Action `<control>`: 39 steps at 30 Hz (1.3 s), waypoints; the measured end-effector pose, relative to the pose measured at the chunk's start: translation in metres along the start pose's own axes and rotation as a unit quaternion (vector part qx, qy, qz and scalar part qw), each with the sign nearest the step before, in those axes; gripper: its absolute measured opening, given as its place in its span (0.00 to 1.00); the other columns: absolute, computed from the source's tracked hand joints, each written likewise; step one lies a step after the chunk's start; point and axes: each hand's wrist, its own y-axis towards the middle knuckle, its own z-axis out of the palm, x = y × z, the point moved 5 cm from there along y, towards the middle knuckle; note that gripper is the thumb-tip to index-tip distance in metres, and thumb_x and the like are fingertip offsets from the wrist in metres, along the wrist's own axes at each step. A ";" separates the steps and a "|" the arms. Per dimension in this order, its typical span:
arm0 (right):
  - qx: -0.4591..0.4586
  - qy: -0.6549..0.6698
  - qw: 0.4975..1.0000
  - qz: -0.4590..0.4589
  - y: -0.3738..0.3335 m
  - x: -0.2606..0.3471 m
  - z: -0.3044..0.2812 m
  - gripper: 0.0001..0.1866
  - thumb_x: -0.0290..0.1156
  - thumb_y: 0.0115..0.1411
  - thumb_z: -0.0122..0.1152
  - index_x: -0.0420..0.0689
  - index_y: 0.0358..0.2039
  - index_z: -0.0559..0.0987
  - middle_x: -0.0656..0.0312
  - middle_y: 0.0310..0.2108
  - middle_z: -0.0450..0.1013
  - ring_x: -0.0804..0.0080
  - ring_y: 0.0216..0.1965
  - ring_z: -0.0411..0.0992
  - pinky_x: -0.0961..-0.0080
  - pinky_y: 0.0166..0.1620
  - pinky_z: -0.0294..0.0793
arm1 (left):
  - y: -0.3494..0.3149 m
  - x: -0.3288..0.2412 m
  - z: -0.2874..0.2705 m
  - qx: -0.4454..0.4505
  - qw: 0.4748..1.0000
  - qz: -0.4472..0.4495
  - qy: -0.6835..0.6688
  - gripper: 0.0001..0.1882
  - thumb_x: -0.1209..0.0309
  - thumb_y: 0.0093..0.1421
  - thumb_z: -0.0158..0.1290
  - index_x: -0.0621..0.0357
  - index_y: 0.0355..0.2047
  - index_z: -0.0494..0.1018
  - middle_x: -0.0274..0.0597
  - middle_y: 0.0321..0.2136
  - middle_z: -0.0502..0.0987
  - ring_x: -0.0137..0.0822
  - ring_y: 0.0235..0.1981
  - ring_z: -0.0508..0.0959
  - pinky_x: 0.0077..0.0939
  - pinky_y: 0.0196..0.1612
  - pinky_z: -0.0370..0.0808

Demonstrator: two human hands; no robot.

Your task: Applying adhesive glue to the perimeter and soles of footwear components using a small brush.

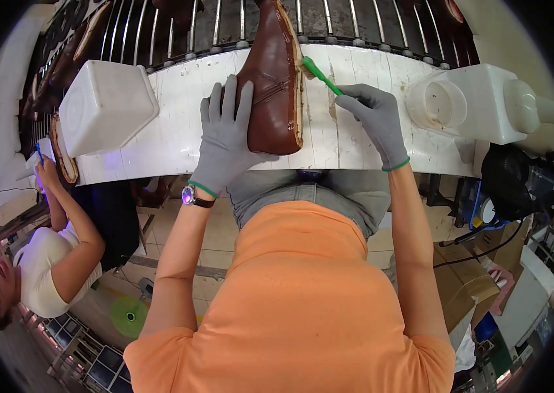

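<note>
"Noticed what about the left hand [224,136]?"

"Saw it spread against the brown shoe [272,98]."

"And found the shoe where?"

"Found it turned on its side over the white table [382,75], reaching out across the metal rollers [354,18]."

"And made what of the right hand [379,119]?"

"Saw it pinching a green brush [321,75], with bristles [306,69] against the sole's pale edge [298,108]."

Shiny brown shoe [270,85], lying on its side on white table [369,72], pale bottom edge facing right. Small green brush [321,74], held slanted, tan bristles against shoe's pale edge.
</note>
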 end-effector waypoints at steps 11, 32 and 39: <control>0.299 -0.045 0.951 0.062 -0.022 0.012 0.006 0.10 0.24 0.50 0.71 0.40 0.35 0.86 0.69 0.24 0.78 0.86 0.25 0.66 0.84 0.30 0.65 | 0.014 0.010 -0.028 0.000 0.996 -0.006 -0.089 0.60 0.63 0.36 0.70 0.57 0.69 0.50 0.58 0.63 0.58 0.61 0.61 0.63 0.48 0.62 0.65; 0.292 0.375 0.880 -0.004 0.017 -0.072 0.002 0.11 0.38 0.66 0.58 0.43 0.38 0.76 0.66 0.23 0.67 0.82 0.13 0.55 0.84 0.16 0.53 | 0.010 0.028 -0.043 -0.040 0.978 -0.125 -0.162 0.43 0.60 0.47 0.61 0.59 0.63 0.59 0.55 0.49 0.73 0.56 0.47 0.75 0.45 0.50 0.73; 0.261 0.400 0.878 -0.019 -0.012 -0.065 0.003 0.12 0.39 0.66 0.59 0.42 0.40 0.77 0.66 0.26 0.68 0.82 0.16 0.58 0.83 0.18 0.55 | 0.015 0.023 -0.052 -0.062 0.975 -0.110 -0.184 0.39 0.57 0.54 0.58 0.56 0.64 0.59 0.54 0.39 0.78 0.50 0.40 0.79 0.43 0.42 0.76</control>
